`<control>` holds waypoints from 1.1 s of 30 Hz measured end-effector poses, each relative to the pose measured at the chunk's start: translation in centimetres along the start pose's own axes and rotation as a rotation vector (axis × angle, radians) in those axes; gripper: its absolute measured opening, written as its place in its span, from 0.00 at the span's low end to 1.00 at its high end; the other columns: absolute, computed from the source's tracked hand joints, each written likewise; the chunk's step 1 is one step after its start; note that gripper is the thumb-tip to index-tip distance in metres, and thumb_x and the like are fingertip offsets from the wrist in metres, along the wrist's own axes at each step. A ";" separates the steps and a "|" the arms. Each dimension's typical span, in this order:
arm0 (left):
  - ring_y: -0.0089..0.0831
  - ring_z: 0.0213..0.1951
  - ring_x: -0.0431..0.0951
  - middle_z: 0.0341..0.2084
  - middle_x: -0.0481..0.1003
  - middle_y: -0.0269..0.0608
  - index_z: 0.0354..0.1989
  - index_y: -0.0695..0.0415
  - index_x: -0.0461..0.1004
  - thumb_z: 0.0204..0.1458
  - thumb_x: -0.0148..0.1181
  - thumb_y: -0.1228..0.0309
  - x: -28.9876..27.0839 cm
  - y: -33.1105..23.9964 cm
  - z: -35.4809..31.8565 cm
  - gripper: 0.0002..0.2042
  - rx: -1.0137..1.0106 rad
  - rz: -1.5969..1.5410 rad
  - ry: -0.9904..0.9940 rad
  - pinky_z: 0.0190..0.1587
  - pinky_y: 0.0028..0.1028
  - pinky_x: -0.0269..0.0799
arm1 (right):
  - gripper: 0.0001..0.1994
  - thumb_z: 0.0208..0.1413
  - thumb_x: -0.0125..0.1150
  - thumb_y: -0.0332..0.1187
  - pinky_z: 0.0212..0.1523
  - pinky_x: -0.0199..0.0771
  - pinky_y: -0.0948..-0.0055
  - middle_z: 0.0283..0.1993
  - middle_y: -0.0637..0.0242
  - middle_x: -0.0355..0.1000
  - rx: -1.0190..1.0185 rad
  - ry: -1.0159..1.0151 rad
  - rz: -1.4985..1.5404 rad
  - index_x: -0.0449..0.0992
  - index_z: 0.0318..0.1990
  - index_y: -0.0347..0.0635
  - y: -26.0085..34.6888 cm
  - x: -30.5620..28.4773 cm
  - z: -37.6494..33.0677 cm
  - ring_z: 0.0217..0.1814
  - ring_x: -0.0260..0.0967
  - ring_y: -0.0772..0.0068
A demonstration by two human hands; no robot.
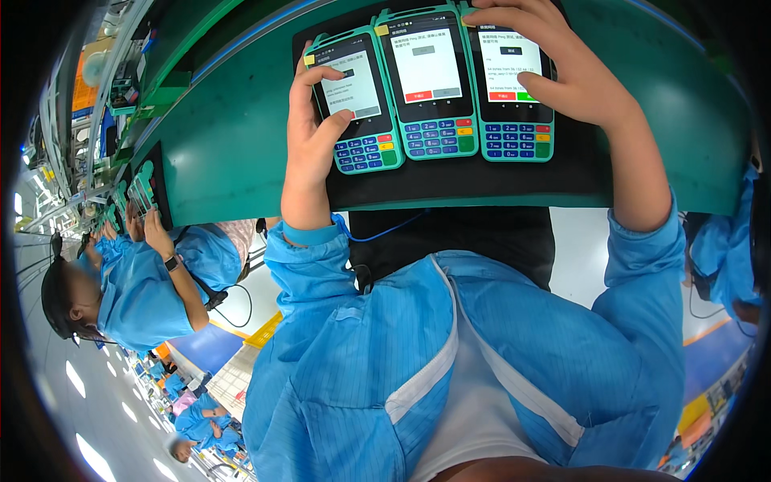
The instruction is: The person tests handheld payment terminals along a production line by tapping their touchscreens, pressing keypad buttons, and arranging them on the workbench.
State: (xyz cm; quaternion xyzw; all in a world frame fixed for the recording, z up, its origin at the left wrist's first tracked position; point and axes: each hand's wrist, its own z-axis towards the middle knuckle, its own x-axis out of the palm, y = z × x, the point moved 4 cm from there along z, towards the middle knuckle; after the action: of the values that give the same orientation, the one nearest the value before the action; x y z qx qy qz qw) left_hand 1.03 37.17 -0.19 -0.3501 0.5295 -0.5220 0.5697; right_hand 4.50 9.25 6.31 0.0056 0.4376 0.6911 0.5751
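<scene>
Three green handheld payment terminals with lit touchscreens and blue keypads lie side by side on a black mat point(450, 185). My left hand point(312, 145) curls around the outer side of the left terminal point(366, 156); its thumb presses low on the screen and its index finger lies across the upper part. The middle terminal point(440, 138) shows a red and a grey button, and neither hand covers its screen. Over the right terminal point(518, 143) my right hand point(572, 76) is spread, fingers stretched across its upper end, thumb at the screen above the green button.
Beneath the mat is a green bench top point(229, 149). A thin blue cord point(385, 233) runs from my left wrist. To the left a co-worker in blue point(152, 281) handles more devices along the bench; another blue sleeve point(723, 249) shows at the far right.
</scene>
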 end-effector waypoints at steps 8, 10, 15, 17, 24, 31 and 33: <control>0.43 0.65 0.58 0.68 0.50 0.56 0.47 0.54 0.66 0.37 0.54 0.79 0.1 -0.1 0.0 0.23 0.029 0.016 -0.010 0.65 0.36 0.55 | 0.37 0.39 0.60 0.43 0.67 0.45 0.46 0.66 0.45 0.52 0.511 0.361 -0.140 0.63 0.63 0.48 -1.3 -0.5 -1.8 0.69 0.42 0.41; 0.43 0.65 0.58 0.68 0.50 0.56 0.48 0.53 0.66 0.37 0.54 0.79 0.1 -0.2 0.0 0.23 0.041 0.029 -0.018 0.64 0.36 0.55 | 0.37 0.40 0.60 0.44 0.68 0.44 0.46 0.66 0.46 0.51 0.526 0.355 -0.129 0.63 0.63 0.47 -1.2 -0.4 -1.7 0.69 0.42 0.41; 0.43 0.65 0.58 0.68 0.49 0.56 0.48 0.53 0.66 0.37 0.54 0.79 0.2 -0.1 0.0 0.24 0.024 0.009 -0.013 0.64 0.36 0.55 | 0.36 0.41 0.58 0.45 0.67 0.45 0.45 0.65 0.46 0.53 0.542 0.306 -0.082 0.64 0.62 0.46 -0.6 -0.5 -1.2 0.69 0.43 0.42; 0.43 0.65 0.58 0.68 0.49 0.56 0.48 0.53 0.65 0.37 0.53 0.79 0.2 -0.1 0.0 0.24 0.021 0.004 -0.016 0.64 0.36 0.55 | 0.35 0.41 0.58 0.45 0.67 0.45 0.44 0.65 0.46 0.54 0.528 0.281 -0.067 0.64 0.62 0.46 -0.7 -0.5 -1.1 0.68 0.44 0.43; 0.43 0.65 0.58 0.68 0.49 0.56 0.48 0.54 0.65 0.37 0.53 0.80 0.3 -0.1 -0.1 0.24 0.020 0.006 -0.014 0.64 0.36 0.55 | 0.32 0.43 0.56 0.43 0.66 0.48 0.48 0.61 0.48 0.60 0.492 0.202 -0.112 0.67 0.59 0.42 -0.5 -0.6 -1.3 0.66 0.49 0.46; 0.43 0.64 0.58 0.68 0.50 0.56 0.48 0.54 0.66 0.37 0.53 0.80 0.2 -0.1 0.0 0.24 0.030 0.017 -0.012 0.64 0.36 0.56 | 0.30 0.43 0.56 0.42 0.66 0.47 0.48 0.60 0.48 0.61 -0.259 -0.089 0.036 0.68 0.57 0.43 -2.4 1.2 -0.9 0.65 0.50 0.45; 0.43 0.64 0.58 0.68 0.50 0.56 0.48 0.54 0.66 0.37 0.53 0.80 0.2 -0.1 0.0 0.24 0.029 0.012 -0.012 0.64 0.36 0.56 | 0.29 0.43 0.56 0.41 0.66 0.47 0.48 0.60 0.47 0.61 -0.491 -0.195 0.081 0.69 0.57 0.44 -3.1 1.8 -1.1 0.65 0.49 0.44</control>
State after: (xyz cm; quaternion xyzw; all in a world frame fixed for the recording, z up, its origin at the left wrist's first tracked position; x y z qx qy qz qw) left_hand 0.96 36.97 -0.16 -0.3418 0.5206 -0.5240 0.5810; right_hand 5.78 9.93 2.88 -0.0502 0.1989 0.7952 0.5705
